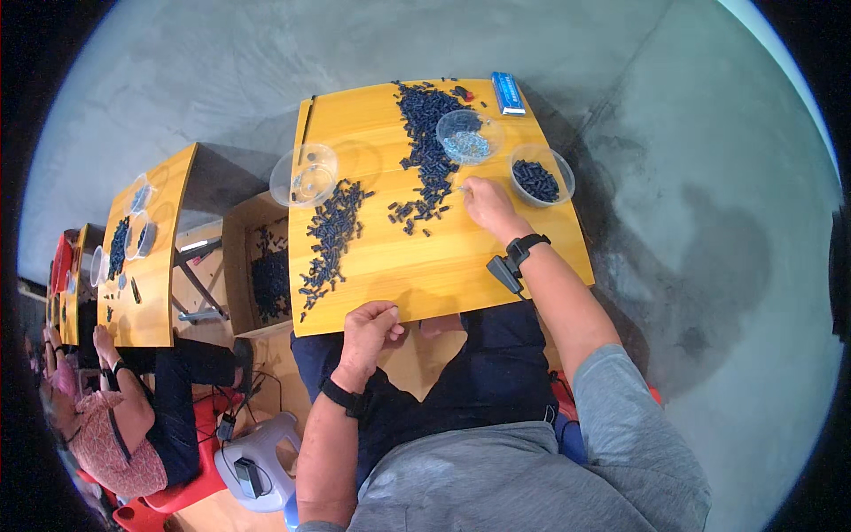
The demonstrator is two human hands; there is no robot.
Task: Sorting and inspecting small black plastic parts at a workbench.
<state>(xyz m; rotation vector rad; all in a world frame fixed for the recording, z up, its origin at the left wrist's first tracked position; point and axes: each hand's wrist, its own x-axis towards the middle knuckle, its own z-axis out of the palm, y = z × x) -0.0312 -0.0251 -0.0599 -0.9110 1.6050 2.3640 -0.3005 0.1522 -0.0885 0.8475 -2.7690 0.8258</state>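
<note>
My right hand [490,206] is over the yellow table [399,284], thumb and fingers pinched together; whatever they hold is too small to name. Just beyond it sits a clear round tub [456,124] with small light-blue pieces [467,144]. To its right, another clear tub [558,164] holds short dark cylinders [535,181]. A long heap of similar dark pieces [432,115] lies left of that hand. My left hand [370,332] is closed at the near table edge, its contents hidden. Beyond it a second group of dark pieces [332,235] is spread out.
A clear tub [304,177] overhangs the left table edge. A blue-and-white box [508,94] lies at the far right corner, and a thin dark strip [306,130] at the far left. A cardboard box [244,239] stands left. Another person [124,426] sits at a neighbouring table [155,293].
</note>
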